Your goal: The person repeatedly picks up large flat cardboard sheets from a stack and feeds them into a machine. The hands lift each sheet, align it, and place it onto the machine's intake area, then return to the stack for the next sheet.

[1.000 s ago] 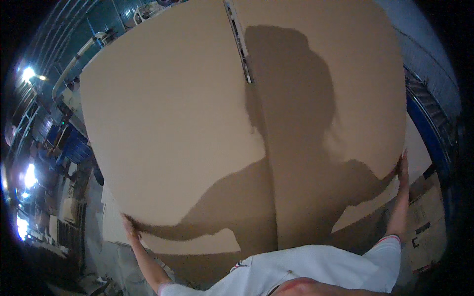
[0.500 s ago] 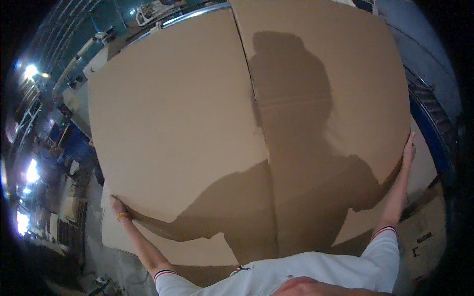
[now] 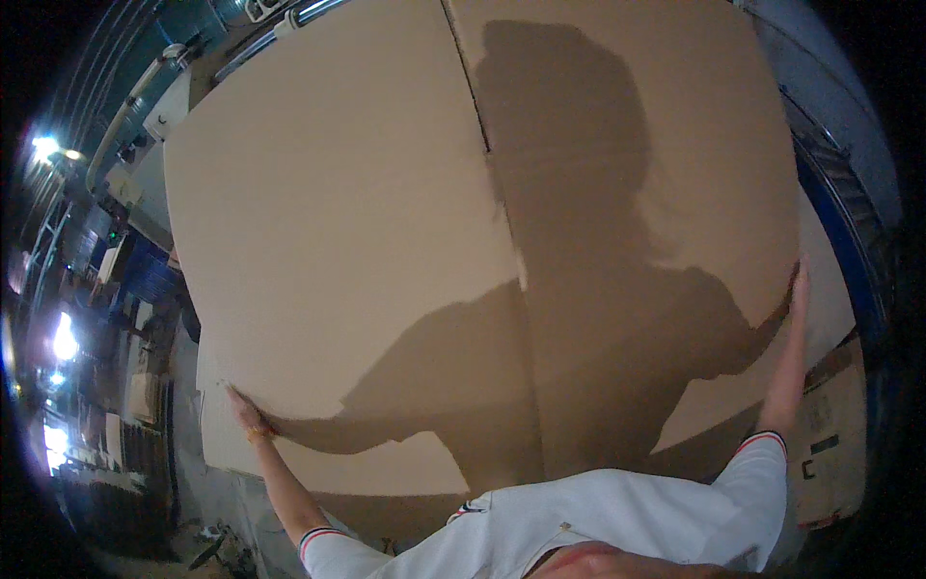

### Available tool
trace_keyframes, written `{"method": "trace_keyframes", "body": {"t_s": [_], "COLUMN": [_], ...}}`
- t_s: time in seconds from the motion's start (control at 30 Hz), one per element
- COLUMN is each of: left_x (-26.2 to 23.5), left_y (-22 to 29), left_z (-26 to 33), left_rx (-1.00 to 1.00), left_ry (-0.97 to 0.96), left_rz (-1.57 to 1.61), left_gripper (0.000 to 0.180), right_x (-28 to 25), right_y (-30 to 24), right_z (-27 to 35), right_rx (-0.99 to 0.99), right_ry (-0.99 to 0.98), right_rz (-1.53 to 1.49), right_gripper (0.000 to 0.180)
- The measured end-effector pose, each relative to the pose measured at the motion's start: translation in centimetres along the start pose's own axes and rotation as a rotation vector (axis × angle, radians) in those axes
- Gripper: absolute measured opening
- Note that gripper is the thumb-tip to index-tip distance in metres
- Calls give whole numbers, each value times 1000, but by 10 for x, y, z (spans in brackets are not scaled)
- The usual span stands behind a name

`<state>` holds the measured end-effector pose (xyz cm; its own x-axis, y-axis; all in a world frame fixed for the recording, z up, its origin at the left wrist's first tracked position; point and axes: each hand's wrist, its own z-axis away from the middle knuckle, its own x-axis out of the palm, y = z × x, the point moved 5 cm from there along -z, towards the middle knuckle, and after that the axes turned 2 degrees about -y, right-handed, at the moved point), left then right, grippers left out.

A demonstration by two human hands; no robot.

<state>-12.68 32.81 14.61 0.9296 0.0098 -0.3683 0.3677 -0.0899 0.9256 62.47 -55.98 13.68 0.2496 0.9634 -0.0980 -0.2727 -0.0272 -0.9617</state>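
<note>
A large brown cardboard sheet [image 3: 328, 222] fills most of the view in front of me, with a slit at the far middle and a crease running toward me. My left hand [image 3: 249, 415] lies near the sheet's left edge, fingers stretched out over the board. Along the right edge, my right hand [image 3: 800, 288] rests with its fingers straight and pointing away from me; part of it is hard to make out against the edge. The shadow of my head and arms falls across the board.
A blue curved-looking frame [image 3: 837, 217] runs along the right side. Lower right stands another piece of cardboard [image 3: 831, 434] with dark marks. Beyond the far left edge is a metal tube [image 3: 256, 48]. Machinery and bright lamps [image 3: 64, 338] are at the left.
The cardboard sheet appears slightly farther up in the view. My left hand has shifted a little inward over the board, and my right hand has straightened along the right edge.
</note>
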Motion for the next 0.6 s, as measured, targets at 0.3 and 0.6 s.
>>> {"method": "trace_keyframes", "body": {"t_s": [0.3, 0.6], "left_x": [-99, 4], "left_y": [-195, 32], "left_z": [90, 13], "left_rx": [-52, -115], "left_ry": [71, -39], "left_rz": [-645, 167], "left_gripper": [54, 56], "right_x": [-89, 23], "right_y": [158, -33], "right_z": [49, 11], "right_rx": [-139, -262], "right_ry": [235, 46], "right_rz": [208, 514], "right_gripper": [78, 81]}}
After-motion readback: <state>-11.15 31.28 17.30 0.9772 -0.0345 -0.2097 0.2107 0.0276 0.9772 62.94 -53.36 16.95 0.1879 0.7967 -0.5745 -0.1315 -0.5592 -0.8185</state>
